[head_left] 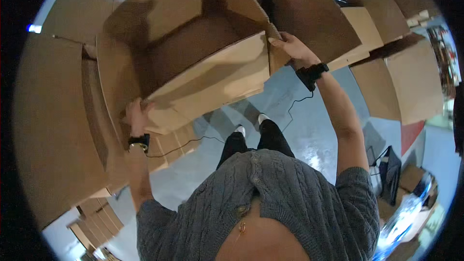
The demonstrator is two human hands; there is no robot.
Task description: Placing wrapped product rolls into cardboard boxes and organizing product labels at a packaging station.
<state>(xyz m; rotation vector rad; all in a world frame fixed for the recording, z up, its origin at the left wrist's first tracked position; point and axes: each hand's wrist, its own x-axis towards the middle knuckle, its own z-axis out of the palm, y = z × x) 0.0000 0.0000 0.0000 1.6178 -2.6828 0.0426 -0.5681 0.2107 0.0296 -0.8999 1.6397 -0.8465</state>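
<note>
An open, rectangular brown cardboard box [212,79] spans both grips: the right hand [292,48] pinches its near right corner; the left hand [137,115] touches its near left corner, pinch unclear. Even pressure should keep it square.

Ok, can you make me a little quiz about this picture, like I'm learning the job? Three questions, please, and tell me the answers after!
1. True or false: the big cardboard box is open, so you can see inside.
2. Pick one. What colour is the person's knitted top?
A) yellow
B) grey
C) red
3. In a few words: what are the person's left grip and right grip both touching?

Key:
1. True.
2. B.
3. The big cardboard box.
</note>
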